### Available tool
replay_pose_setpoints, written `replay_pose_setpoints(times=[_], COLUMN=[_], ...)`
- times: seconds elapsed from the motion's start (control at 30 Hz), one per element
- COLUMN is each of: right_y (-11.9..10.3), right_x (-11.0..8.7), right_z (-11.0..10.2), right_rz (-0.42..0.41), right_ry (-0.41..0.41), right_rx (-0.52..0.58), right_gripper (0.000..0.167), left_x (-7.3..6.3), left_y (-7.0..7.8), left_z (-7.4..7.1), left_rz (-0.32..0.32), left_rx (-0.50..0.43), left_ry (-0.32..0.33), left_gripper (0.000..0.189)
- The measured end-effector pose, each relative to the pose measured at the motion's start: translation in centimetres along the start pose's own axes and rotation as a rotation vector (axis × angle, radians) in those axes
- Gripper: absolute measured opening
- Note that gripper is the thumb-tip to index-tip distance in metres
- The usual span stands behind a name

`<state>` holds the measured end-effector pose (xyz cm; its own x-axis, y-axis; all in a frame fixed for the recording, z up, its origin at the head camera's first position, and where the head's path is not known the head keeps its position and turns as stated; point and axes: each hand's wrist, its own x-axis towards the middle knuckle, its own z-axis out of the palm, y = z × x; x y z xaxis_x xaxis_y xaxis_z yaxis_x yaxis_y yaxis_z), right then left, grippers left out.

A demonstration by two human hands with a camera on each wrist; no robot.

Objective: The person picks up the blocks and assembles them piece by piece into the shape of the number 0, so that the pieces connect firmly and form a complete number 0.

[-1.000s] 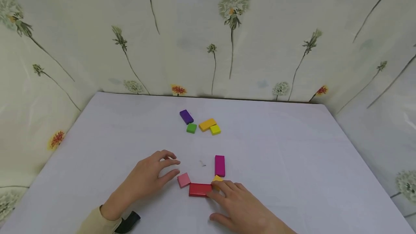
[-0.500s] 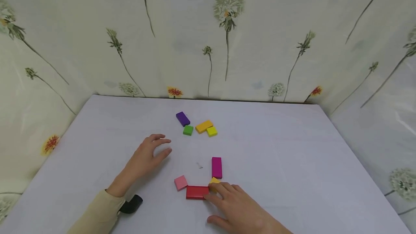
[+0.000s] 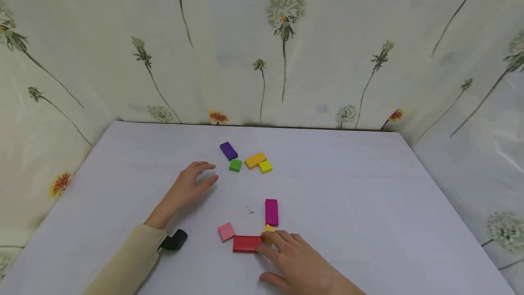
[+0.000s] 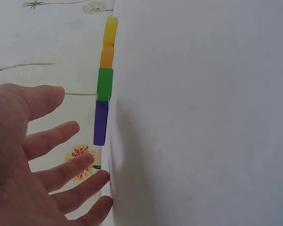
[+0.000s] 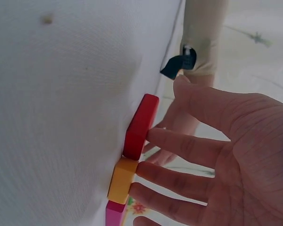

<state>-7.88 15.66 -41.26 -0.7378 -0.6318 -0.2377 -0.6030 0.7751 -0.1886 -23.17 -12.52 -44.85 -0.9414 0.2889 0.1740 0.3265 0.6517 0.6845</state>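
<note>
My left hand (image 3: pixel 189 186) hovers over the white table, fingers apart and holding nothing, just left of a green block (image 3: pixel 235 165). Against the green one leans a purple block (image 3: pixel 229 150), and to its right an orange block (image 3: pixel 255 160) meets a yellow block (image 3: pixel 265 166). Nearer the front, the fingertips of my right hand (image 3: pixel 300 263) rest on a red block (image 3: pixel 245 244) and a yellow-orange block (image 5: pixel 122 181), partly hidden by the fingers in the head view. A pink block (image 3: pixel 226 231) sits at the red one's left corner; a magenta block (image 3: pixel 271 212) stretches away behind the yellow-orange one.
The white table (image 3: pixel 368 195) ends at a back edge before a curtain (image 3: pixel 327 49) printed with dandelions. A small scrap (image 3: pixel 250 210) lies between the two groups of blocks. A black strap (image 3: pixel 174 240) sticks out from the left sleeve (image 3: pixel 128 258).
My left hand has moved forward from beside the pink block to near the green block. My right hand stays at the red and yellow-orange blocks. The head view has shifted slightly.
</note>
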Motion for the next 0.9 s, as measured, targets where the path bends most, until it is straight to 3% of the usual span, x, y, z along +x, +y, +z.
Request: replay_pose_setpoints(times=[0.47,0.9], right_y=[0.0,0.1], right_x=[0.0,0.0], right_z=[0.0,0.1], right_rz=[-0.011,-0.012], right_ry=[0.013,0.018], right_rx=[-0.015,-0.001], right_gripper=[0.054,0.052], left_x=[2.8,4.9], left_y=[-0.2,-0.3], left_z=[0.1,0.0], left_rz=[-0.072,-0.065], left_rx=[0.011,0.05], left_ry=[-0.065,-0.113], left_gripper=[0.044,0.055])
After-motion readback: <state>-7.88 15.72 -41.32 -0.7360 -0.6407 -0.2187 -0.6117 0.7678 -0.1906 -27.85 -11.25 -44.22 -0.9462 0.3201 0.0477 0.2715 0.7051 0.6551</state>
